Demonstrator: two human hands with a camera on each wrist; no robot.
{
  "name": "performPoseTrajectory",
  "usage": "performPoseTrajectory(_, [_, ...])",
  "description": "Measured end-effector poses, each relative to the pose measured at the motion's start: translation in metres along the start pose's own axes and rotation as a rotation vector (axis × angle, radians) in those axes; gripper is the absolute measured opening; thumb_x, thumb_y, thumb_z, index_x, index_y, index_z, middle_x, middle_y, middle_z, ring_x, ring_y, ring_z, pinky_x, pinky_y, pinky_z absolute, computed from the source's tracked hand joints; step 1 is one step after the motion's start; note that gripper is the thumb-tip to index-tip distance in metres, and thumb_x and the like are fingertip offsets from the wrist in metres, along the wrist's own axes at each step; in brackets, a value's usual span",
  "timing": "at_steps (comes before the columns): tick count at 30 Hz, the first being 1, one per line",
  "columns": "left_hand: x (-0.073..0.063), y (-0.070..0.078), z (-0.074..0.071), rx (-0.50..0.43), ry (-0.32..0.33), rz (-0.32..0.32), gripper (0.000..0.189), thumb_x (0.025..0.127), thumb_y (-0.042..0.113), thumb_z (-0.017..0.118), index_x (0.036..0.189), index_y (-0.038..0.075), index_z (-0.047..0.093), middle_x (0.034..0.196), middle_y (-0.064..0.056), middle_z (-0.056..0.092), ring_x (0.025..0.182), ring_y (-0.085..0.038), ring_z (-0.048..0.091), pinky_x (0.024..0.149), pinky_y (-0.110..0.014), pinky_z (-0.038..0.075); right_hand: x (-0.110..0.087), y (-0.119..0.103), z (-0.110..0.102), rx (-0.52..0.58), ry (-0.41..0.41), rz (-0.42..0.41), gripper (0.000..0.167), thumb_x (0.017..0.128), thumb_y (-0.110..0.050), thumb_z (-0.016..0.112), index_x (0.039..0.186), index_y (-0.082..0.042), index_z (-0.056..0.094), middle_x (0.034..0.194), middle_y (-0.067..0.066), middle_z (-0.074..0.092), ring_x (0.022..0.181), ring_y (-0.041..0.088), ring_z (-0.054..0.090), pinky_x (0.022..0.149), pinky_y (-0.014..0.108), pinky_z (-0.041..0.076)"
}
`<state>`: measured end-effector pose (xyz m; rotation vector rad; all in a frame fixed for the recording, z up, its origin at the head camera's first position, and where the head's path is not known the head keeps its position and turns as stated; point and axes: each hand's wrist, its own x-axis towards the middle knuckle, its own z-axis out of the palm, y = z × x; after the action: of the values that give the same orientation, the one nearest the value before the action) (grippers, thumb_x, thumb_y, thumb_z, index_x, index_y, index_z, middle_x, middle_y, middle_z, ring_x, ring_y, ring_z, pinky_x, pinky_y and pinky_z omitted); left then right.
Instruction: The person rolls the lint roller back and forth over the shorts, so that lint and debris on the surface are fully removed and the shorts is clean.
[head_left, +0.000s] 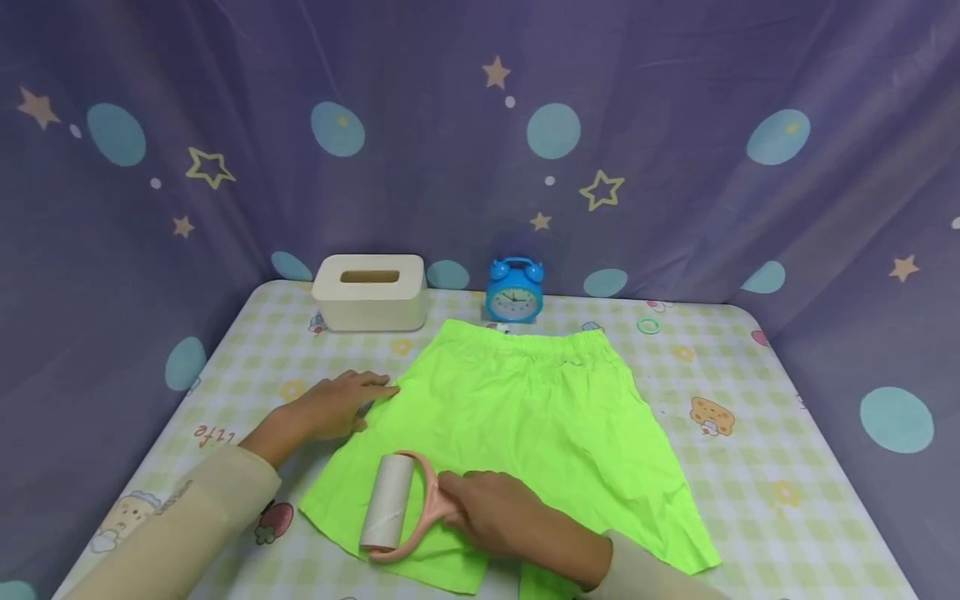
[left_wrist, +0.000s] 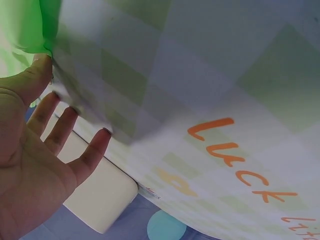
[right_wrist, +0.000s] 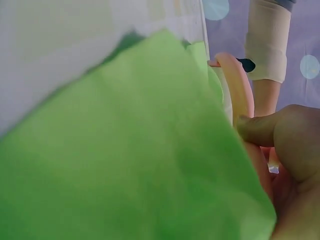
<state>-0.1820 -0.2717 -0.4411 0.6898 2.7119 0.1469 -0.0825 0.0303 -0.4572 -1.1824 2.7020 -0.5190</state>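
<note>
Bright green shorts [head_left: 525,417] lie spread on the table, waistband toward the back. My right hand [head_left: 491,510] grips the pink handle of a lint roller [head_left: 388,504], whose white roll lies over the lower left leg of the shorts. In the right wrist view, the thumb presses along the pink frame [right_wrist: 235,82] and green cloth hides much of the rest. My left hand [head_left: 337,407] rests at the left edge of the shorts. Its fingers are spread on the tablecloth in the left wrist view, with the thumb [left_wrist: 37,75] at the green cloth's edge.
At the back left stands a cream tissue box [head_left: 371,296], with a blue alarm clock [head_left: 514,292] to its right. A small green ring [head_left: 648,325] lies at the back right. A checked cloth [head_left: 750,467] covers the table, and a purple curtain [head_left: 450,208] surrounds its back and sides.
</note>
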Motion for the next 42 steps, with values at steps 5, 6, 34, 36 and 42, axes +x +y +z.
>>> performPoseTrajectory(5, [0.002,-0.001,0.001,-0.003,-0.011,-0.012,0.068,0.094,0.015,0.074,0.155,0.021,0.046,0.161,-0.011,0.041,0.143,-0.042,0.041,0.097,-0.068,0.045,-0.012,0.007,-0.006,0.015,-0.006,0.011,0.021,0.098,-0.043,0.064,0.103,-0.026,0.053,0.07,-0.01,0.048,0.062,0.004,0.045,0.054,0.022,0.037])
performPoseTrajectory(6, [0.002,-0.001,0.002,-0.006,-0.012,-0.014,0.068,0.094,0.015,0.074,0.155,0.021,0.046,0.161,-0.011,0.041,0.143,-0.042,0.041,0.098,-0.068,0.045,-0.015,0.009,-0.007,0.017,-0.005,0.009,0.021,0.098,-0.043,0.064,0.103,-0.026,0.053,0.07,-0.01,0.048,0.062,0.004,0.044,0.054,0.022,0.036])
performPoseTrajectory(34, [-0.001,-0.002,-0.003,-0.017,-0.013,-0.004,0.069,0.093,0.015,0.075,0.155,0.018,0.046,0.16,-0.013,0.041,0.143,-0.043,0.04,0.099,-0.07,0.043,-0.074,0.045,-0.056,0.023,-0.102,0.058,0.021,0.093,-0.027,0.075,0.105,-0.026,0.057,0.074,-0.015,0.051,0.063,0.001,0.041,0.054,0.021,0.037])
performPoseTrajectory(36, [-0.001,-0.002,-0.003,-0.024,-0.015,-0.007,0.069,0.093,0.015,0.074,0.155,0.019,0.046,0.161,-0.013,0.041,0.143,-0.044,0.04,0.1,-0.071,0.042,-0.073,0.044,-0.06,-0.001,-0.115,0.068,0.021,0.092,-0.026,0.076,0.103,-0.026,0.058,0.074,-0.015,0.051,0.063,0.002,0.041,0.054,0.021,0.037])
performPoseTrajectory(42, [0.0,-0.002,-0.002,-0.035,-0.018,-0.008,0.068,0.093,0.015,0.074,0.155,0.02,0.046,0.161,-0.012,0.041,0.144,-0.043,0.039,0.101,-0.072,0.04,-0.074,0.043,-0.067,-0.023,-0.131,0.083,0.02,0.091,-0.026,0.076,0.1,-0.026,0.057,0.071,-0.015,0.049,0.062,0.003,0.041,0.055,0.022,0.037])
